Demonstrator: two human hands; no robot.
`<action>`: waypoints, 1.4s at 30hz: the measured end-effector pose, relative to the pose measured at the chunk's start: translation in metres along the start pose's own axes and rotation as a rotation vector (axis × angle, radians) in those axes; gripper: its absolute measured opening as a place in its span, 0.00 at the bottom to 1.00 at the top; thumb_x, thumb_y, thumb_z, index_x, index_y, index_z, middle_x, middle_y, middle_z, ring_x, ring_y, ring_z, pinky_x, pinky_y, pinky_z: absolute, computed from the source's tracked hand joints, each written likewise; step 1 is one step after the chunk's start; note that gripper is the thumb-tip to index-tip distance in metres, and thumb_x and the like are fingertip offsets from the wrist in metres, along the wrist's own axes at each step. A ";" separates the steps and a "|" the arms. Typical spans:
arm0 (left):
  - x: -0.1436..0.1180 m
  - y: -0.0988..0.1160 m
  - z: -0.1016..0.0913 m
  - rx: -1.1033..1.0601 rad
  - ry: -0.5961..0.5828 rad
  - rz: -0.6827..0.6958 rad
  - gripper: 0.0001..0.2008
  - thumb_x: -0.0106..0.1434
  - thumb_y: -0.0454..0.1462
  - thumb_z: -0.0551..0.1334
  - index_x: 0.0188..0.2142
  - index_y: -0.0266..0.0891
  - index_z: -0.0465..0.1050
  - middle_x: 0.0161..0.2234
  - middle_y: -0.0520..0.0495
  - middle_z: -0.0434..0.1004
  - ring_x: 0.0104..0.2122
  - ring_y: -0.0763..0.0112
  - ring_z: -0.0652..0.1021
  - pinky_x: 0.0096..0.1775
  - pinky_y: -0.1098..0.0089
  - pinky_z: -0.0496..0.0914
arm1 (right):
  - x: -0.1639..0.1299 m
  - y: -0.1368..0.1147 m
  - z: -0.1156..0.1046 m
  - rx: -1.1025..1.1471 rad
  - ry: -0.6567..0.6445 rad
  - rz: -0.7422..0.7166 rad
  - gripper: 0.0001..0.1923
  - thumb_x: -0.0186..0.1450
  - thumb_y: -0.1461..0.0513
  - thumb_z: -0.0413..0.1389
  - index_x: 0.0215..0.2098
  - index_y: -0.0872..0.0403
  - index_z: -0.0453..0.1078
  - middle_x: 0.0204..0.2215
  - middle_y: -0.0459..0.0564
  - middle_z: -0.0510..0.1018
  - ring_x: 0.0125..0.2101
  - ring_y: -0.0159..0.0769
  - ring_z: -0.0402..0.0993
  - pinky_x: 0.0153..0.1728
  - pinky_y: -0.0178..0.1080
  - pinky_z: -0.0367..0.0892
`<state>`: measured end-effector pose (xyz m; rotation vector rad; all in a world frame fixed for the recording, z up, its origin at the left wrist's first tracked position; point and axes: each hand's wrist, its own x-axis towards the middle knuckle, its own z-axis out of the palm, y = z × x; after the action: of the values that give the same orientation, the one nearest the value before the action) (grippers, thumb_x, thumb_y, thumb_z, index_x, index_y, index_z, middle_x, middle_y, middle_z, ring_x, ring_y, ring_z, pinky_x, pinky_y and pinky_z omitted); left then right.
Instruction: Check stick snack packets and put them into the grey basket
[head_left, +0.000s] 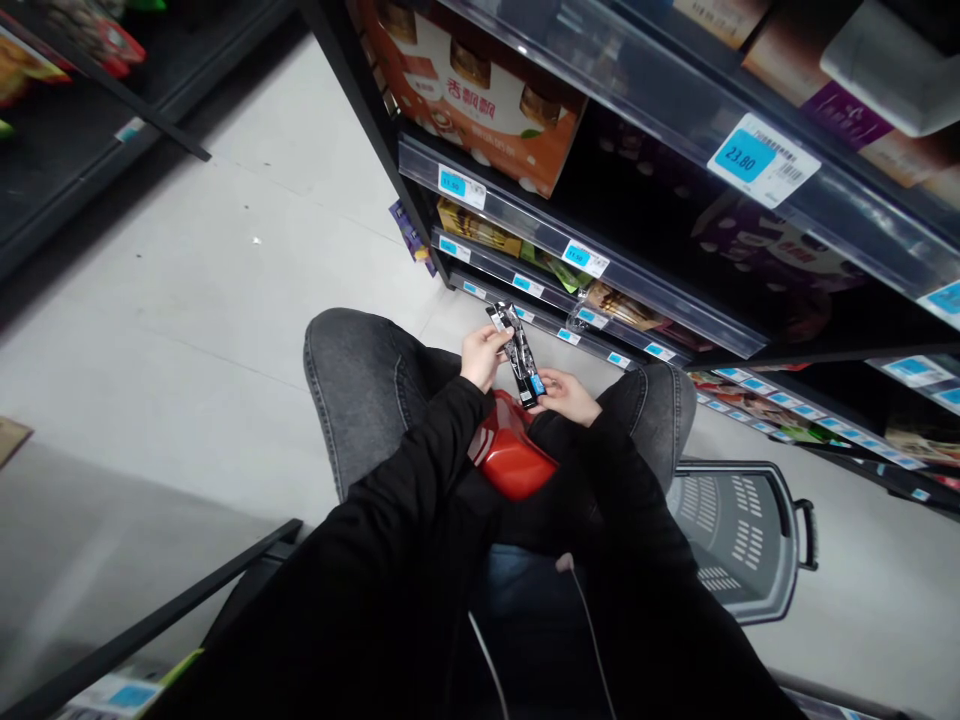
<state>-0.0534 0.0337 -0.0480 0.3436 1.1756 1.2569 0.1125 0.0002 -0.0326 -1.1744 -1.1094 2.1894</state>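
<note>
Crouching by the bottom shelf (577,330), I am pinching the black snack packet (517,357) above my lap, left hand (486,355) gripping its top, right hand (566,393) steadying its bottom end, keeping its label readable.

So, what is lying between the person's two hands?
In the head view, a narrow black and silver packet spans the gap: the left hand grips its upper part, the right hand its lower end. A red object sits below, on the lap.

Basket (739,530) right of knees, shelves (600,260) ahead.
</note>
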 end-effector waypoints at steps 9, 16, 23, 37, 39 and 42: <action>-0.001 0.002 0.000 -0.017 -0.024 -0.068 0.12 0.50 0.39 0.64 0.31 0.34 0.65 0.28 0.46 0.75 0.29 0.68 0.78 0.31 0.68 0.72 | 0.005 0.004 0.001 -0.130 0.194 -0.106 0.19 0.48 0.64 0.58 0.39 0.57 0.66 0.31 0.47 0.76 0.32 0.32 0.75 0.39 0.38 0.71; -0.009 0.001 0.002 0.184 -0.217 -0.223 0.31 0.40 0.29 0.68 0.42 0.40 0.56 0.26 0.52 0.74 0.25 0.67 0.77 0.31 0.61 0.73 | 0.008 0.009 -0.011 -0.268 0.331 -0.136 0.18 0.50 0.64 0.55 0.40 0.58 0.67 0.33 0.50 0.77 0.35 0.36 0.76 0.36 0.39 0.72; -0.008 -0.003 0.003 0.194 -0.201 -0.227 0.25 0.45 0.31 0.67 0.39 0.39 0.54 0.27 0.53 0.74 0.25 0.68 0.78 0.30 0.61 0.74 | 0.003 0.000 -0.006 -0.718 0.393 -0.247 0.17 0.53 0.65 0.53 0.42 0.55 0.68 0.33 0.49 0.78 0.34 0.35 0.75 0.42 0.40 0.69; -0.006 -0.005 0.006 0.110 -0.110 -0.117 0.28 0.41 0.27 0.68 0.39 0.39 0.56 0.27 0.52 0.75 0.26 0.68 0.78 0.30 0.61 0.75 | 0.013 0.007 -0.008 -0.119 0.460 -0.070 0.14 0.53 0.55 0.58 0.33 0.56 0.68 0.28 0.49 0.76 0.26 0.34 0.74 0.31 0.41 0.74; -0.006 -0.006 0.007 0.117 -0.104 -0.096 0.28 0.41 0.27 0.68 0.39 0.39 0.56 0.27 0.52 0.75 0.25 0.68 0.78 0.30 0.62 0.75 | 0.013 0.006 -0.008 0.014 0.382 0.023 0.14 0.54 0.55 0.59 0.31 0.58 0.67 0.25 0.49 0.76 0.25 0.34 0.75 0.32 0.40 0.74; -0.007 -0.007 0.008 0.131 -0.101 -0.084 0.28 0.41 0.27 0.67 0.40 0.38 0.56 0.28 0.52 0.75 0.25 0.68 0.78 0.30 0.61 0.75 | 0.013 0.005 -0.009 0.128 0.312 0.149 0.12 0.55 0.57 0.58 0.30 0.58 0.67 0.22 0.50 0.76 0.23 0.32 0.75 0.31 0.38 0.74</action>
<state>-0.0421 0.0287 -0.0465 0.4450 1.1770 1.0798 0.1125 0.0097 -0.0460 -1.5178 -0.7633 2.0548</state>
